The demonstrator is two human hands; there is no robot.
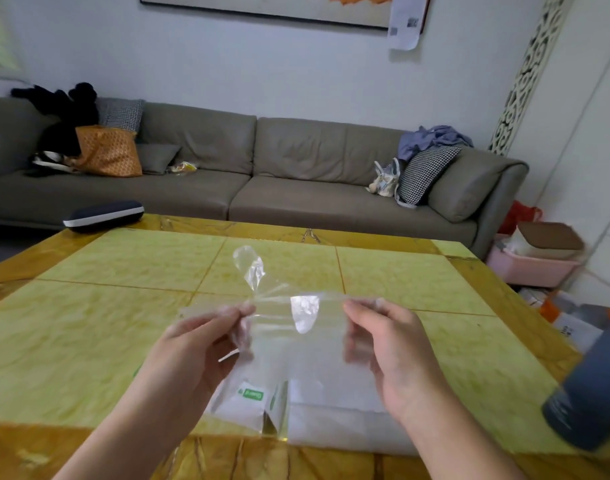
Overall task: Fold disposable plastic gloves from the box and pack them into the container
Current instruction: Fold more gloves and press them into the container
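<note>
Both hands are up over the table [417, 271], and stretched between them is 1 clear plastic glove [296, 327], held in the air. The left hand [192, 344] pinches its edge at 9 o'clock, fingers curled onto the film; the right hand [390, 344] pinches the opposite edge at 3 o'clock, the same curled hold. So the held span lies straight across, 9 to 3, with each hand equally near its own end. A loose twisted part of the glove pokes up toward 11 o'clock, just above the left fingertips, and the rest drapes down toward 6.

Directly below, at 6 o'clock, sits the white glove box [248, 400] with green print, flat on the table. Over at 4 o'clock, a dark round container [587, 393] stands blurred at the table's edge, nearer the right hand.

My read: the fold comes next, one pinched edge carried across to meet the other, and that stray twist wants flattening first.
</note>
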